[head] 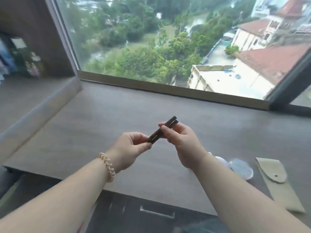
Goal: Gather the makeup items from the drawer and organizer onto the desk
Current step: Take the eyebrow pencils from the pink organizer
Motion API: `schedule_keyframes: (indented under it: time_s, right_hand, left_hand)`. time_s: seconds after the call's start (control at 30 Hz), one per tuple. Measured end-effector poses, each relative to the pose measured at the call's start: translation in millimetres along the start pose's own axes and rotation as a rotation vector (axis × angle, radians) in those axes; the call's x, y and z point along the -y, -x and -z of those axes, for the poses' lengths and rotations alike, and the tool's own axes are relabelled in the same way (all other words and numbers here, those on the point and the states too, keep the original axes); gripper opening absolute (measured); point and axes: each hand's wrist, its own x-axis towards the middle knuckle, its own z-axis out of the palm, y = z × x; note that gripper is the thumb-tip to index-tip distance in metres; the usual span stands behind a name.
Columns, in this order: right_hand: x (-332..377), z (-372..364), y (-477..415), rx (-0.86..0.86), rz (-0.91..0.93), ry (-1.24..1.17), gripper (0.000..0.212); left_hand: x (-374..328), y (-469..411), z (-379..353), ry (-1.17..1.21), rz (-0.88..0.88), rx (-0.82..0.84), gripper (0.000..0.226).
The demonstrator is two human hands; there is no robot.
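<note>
Both hands hold one slim dark brown makeup stick (157, 133) in the air above the grey desk (94, 128). My left hand (129, 150) pinches its lower left end between thumb and fingers. My right hand (181, 142) grips its upper right part, whose tip pokes out past the fingers toward the window. The stick lies tilted, rising to the right. A coiled gold band sits on my left wrist.
On the desk at the right lie a beige pouch (277, 182) with a snap flap and round white cotton pads (240, 167). A drawer handle (157, 213) shows below the desk's front edge. A large window runs along the back; a dark cabinet stands at the left.
</note>
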Motion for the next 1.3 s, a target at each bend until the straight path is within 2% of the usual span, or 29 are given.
schedule_keyframes:
  time_s: [0.07, 0.2, 0.33, 0.43, 0.53, 0.63, 0.7, 0.8, 0.87, 0.97, 1.03, 1.17, 1.3]
  right_hand:
    - [-9.2, 61.1, 30.7, -0.078, -0.026, -0.052, 0.008]
    - [-22.6, 156.7, 76.2, -0.242, -0.059, -0.138, 0.010]
    - [-31.1, 234.6, 107.7, -0.348, -0.030, -0.205, 0.014]
    - [-44.9, 278.6, 119.0, -0.468, 0.042, -0.181, 0.015]
    - [-63.5, 313.0, 122.9, -0.599, 0.055, -0.056, 0.016]
    - [-85.7, 327.5, 120.9, -0.678, 0.055, 0.206, 0.023]
    - [-98.6, 327.5, 119.1, -0.707, 0.120, 0.431, 0.023]
    - [-121.2, 331.9, 114.9, -0.652, 0.270, 0.837, 0.024]
    - [-138.1, 335.8, 112.4, -0.536, 0.340, 1.012, 0.027]
    - [-155.5, 336.5, 111.5, -0.452, 0.374, 1.203, 0.030]
    - [-162.5, 337.2, 111.0, -0.389, 0.396, 1.296, 0.028]
    - [-167.5, 340.9, 107.6, -0.303, 0.354, 1.343, 0.045]
    - [-165.3, 343.2, 106.4, -0.221, 0.273, 1.414, 0.062]
  left_hand:
    - [-15.9, -10.9, -55.6, -0.065, -0.001, 0.125, 0.007]
    - [-42.6, -32.4, -147.9, -0.116, -0.022, 0.268, 0.007]
    - [-63.3, -47.7, -233.8, -0.110, -0.039, 0.298, 0.008]
    - [-66.5, -58.1, -282.8, -0.087, -0.031, 0.215, 0.015]
    - [-62.7, -65.1, -311.8, -0.143, -0.037, 0.098, 0.016]
    - [-50.9, -65.0, -326.3, -0.285, -0.071, 0.110, 0.015]
    - [-38.5, -62.8, -333.4, -0.480, -0.139, 0.156, 0.022]
    - [-22.6, -59.7, -341.2, -0.757, -0.248, 0.247, 0.033]
    - [-15.2, -59.1, -343.1, -0.799, -0.296, 0.274, 0.036]
    - [-3.9, -62.2, -341.9, -0.825, -0.344, 0.283, 0.037]
    - [0.7, -65.0, -341.8, -0.804, -0.372, 0.263, 0.036]
    - [6.0, -67.6, -346.4, -0.731, -0.416, 0.225, 0.039]
    - [8.0, -63.7, -350.1, -0.762, -0.510, 0.228, 0.036]
